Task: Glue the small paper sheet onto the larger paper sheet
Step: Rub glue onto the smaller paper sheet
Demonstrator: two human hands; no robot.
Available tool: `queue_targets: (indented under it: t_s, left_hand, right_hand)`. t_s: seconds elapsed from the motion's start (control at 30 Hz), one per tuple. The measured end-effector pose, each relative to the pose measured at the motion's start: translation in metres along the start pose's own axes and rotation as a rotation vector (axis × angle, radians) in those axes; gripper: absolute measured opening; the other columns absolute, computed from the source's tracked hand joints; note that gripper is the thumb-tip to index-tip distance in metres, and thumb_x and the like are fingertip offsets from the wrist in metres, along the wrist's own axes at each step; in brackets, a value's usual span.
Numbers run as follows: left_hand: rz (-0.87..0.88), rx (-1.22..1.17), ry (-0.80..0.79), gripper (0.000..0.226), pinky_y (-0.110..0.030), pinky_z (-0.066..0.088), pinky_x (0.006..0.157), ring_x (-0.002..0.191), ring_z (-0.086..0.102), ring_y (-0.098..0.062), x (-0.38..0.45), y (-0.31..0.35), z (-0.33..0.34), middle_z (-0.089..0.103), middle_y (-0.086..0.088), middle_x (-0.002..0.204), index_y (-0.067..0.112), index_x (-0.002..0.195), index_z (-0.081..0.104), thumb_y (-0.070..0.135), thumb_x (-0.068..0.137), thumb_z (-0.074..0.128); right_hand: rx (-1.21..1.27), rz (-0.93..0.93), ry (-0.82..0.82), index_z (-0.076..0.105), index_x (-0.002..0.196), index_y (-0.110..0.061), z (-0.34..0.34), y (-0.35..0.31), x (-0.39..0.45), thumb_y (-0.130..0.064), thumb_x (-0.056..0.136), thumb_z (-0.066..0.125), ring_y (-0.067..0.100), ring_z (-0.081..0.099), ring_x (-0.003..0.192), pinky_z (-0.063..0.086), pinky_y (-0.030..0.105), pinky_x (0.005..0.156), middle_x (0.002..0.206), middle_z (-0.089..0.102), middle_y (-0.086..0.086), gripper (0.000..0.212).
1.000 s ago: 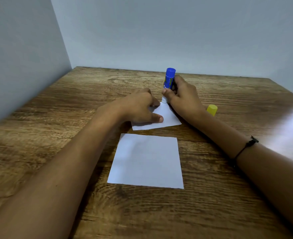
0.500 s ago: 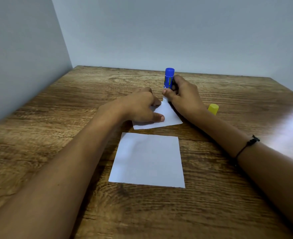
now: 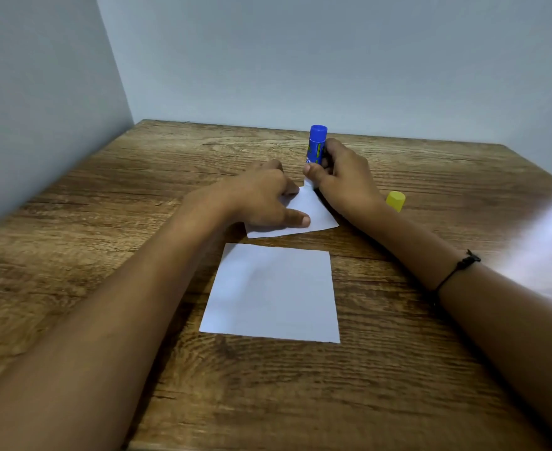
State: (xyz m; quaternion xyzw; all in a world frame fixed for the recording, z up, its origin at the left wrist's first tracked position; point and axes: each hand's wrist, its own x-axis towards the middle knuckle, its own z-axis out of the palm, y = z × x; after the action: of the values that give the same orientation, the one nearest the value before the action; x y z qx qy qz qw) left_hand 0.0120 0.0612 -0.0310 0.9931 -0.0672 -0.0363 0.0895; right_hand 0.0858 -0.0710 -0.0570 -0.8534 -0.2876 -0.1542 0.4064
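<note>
Gluing step: glue stick (image 3: 316, 143) was gripped upright by right hand (image 3: 344, 180) at small paper sheet (image 3: 310, 213), mid-frame.
Left hand (image 3: 261, 198): fingers pressed flat, sheet pinned.
Next: sheet flipped onto larger paper sheet (image 3: 273, 292), lower centre.

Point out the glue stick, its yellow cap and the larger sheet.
glue stick (image 3: 316, 143): head view, blue barrel above the fingers.
yellow cap (image 3: 395, 200): head view, its side.
larger sheet (image 3: 273, 292): head view, bare middle.
</note>
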Motion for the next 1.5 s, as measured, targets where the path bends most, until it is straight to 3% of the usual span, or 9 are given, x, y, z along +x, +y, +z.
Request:
queue_targets:
  t_s: [0.87, 1.1, 1.3, 1.5]
  left_hand:
    - [-0.023, 0.019, 0.003, 0.057, -0.042, 0.035, 0.099, 0.118, 0.037, -0.027, -0.004, 0.002, 0.0, 0.04, -0.01, 0.123, 0.011, 0.122, 0.053, 0.051, 0.082, 0.052]
    - [-0.023, 0.016, 0.005, 0.052, -0.042, 0.036, 0.098, 0.114, 0.038, -0.028, -0.004, 0.002, 0.0, 0.041, -0.011, 0.119, 0.011, 0.116, 0.056, 0.051, 0.082, 0.051]
    - [-0.032, 0.008, 0.009, 0.052, -0.045, 0.036, 0.099, 0.114, 0.038, -0.028, -0.004, 0.001, 0.0, 0.041, -0.011, 0.119, 0.01, 0.112, 0.058, 0.051, 0.082, 0.051]
    - [-0.033, 0.006, 0.022, 0.052, -0.043, 0.035, 0.098, 0.115, 0.036, -0.026, -0.004, 0.0, 0.001, 0.041, -0.009, 0.119, 0.013, 0.116, 0.058, 0.052, 0.082, 0.051]
  right_hand:
    - [0.041, 0.017, 0.007, 0.056, 0.093, -0.014, -0.003, -0.004, -0.01, -0.018, 0.084, 0.06, 0.002, 0.041, 0.056, 0.033, 0.004, 0.052, 0.063, 0.044, -0.013, 0.01]
    - [0.054, 0.033, -0.019, 0.057, 0.098, -0.01, -0.007, -0.006, -0.016, -0.02, 0.086, 0.058, 0.012, 0.044, 0.063, 0.033, 0.011, 0.052, 0.067, 0.048, -0.006, 0.016]
    - [0.064, 0.034, -0.011, 0.058, 0.097, -0.009, -0.009, -0.007, -0.021, -0.02, 0.085, 0.06, 0.012, 0.044, 0.063, 0.032, 0.009, 0.049, 0.073, 0.051, 0.002, 0.016]
    - [0.059, 0.028, -0.016, 0.055, 0.09, -0.014, -0.011, -0.009, -0.026, -0.02, 0.084, 0.061, 0.006, 0.039, 0.056, 0.032, 0.009, 0.051, 0.063, 0.044, -0.006, 0.01]
